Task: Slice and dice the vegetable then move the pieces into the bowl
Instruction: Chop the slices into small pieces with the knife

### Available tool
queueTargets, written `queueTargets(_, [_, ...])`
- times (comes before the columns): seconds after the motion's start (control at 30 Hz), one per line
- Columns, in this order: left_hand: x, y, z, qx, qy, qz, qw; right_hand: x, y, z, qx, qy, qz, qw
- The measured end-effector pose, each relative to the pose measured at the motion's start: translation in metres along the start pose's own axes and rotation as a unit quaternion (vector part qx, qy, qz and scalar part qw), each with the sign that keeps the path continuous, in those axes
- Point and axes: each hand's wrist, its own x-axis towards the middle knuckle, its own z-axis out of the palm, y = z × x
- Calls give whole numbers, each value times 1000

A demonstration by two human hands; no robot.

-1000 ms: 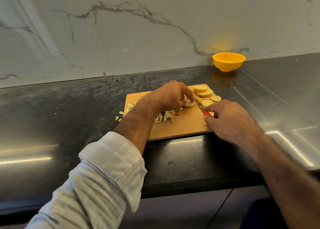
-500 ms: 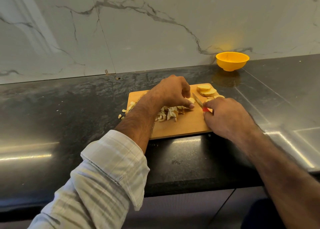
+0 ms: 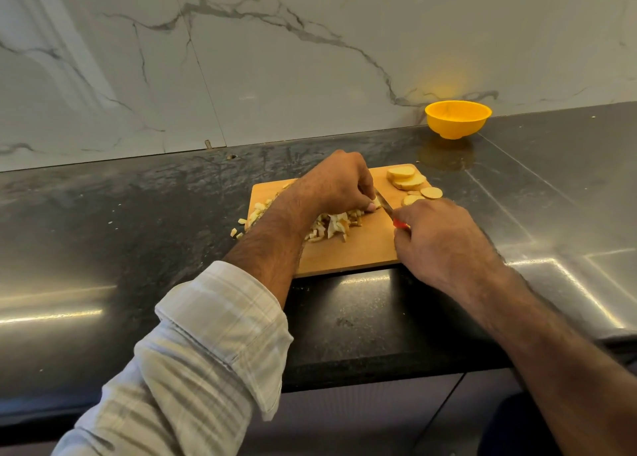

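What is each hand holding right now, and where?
Right hand grips the knife by its red handle. Left hand pins a slice under its fingertips.

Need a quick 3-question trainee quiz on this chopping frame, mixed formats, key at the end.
1. True or false: the bowl already holds diced pieces.
2. Which hand grips the knife? A) left B) right C) neither
3. Fill in: the uncut slices lie at the board's far ____ corner.

Key:
1. False. The visible inside of the bowl shows nothing; the dice are on the board, with a few strays on the counter.
2. B. The right hand grips the red handle; the left hand pins the piece being cut.
3. right
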Motion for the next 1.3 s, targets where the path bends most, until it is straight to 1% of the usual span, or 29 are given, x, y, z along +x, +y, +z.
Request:
queueTargets(0.13, [1, 2, -1, 17, -2, -5, 1000, -1, -15, -2, -21, -32, 5, 999])
queueTargets(0.3, [1, 3, -2, 15, 0, -7, 1000, 15, -25, -6, -18, -25, 3, 1000])
queueTargets(0.4, [0, 1, -1, 1, 3, -11, 1000, 24, -23, -6, -4, -37, 15, 999])
queueTargets(0.43, [0, 0, -1, -2, 7, -13, 1000, 24, -20, -4, 3, -23, 14, 1000])
queueTargets(0.5, [-1, -1, -2, -5, 11, -16, 1000, 18, -13, 1, 16, 29, 5, 999])
queueTargets(0.57, [-1, -1, -4, -4, 11, -17, 1000, 7, -9, 5, 22, 49, 0, 999])
queueTargets(0.73, [-1, 1, -5, -1, 20, -26, 999, -4, -18, 2, -1, -18, 3, 1000])
queueTargets(0.97, [-1, 3, -4, 17, 18, -24, 999, 5, -40, -11, -32, -60, 7, 998])
queueTargets(1.1, [-2, 1, -7, 0, 11, -24, 1000, 24, -39, -6, -7, -41, 15, 999])
queueTargets(1.13, [-3, -1, -7, -9, 7, -21, 1000, 25, -34, -2, 9, -22, 16, 1000])
queueTargets(1.23, [-4, -7, -9, -34, 15, -18, 999, 19, -17, 6, 34, 68, 1, 997])
queueTargets(1.3, [-4, -11, -11, -33, 30, -19, 999, 10, -11, 7, 39, 87, -8, 995])
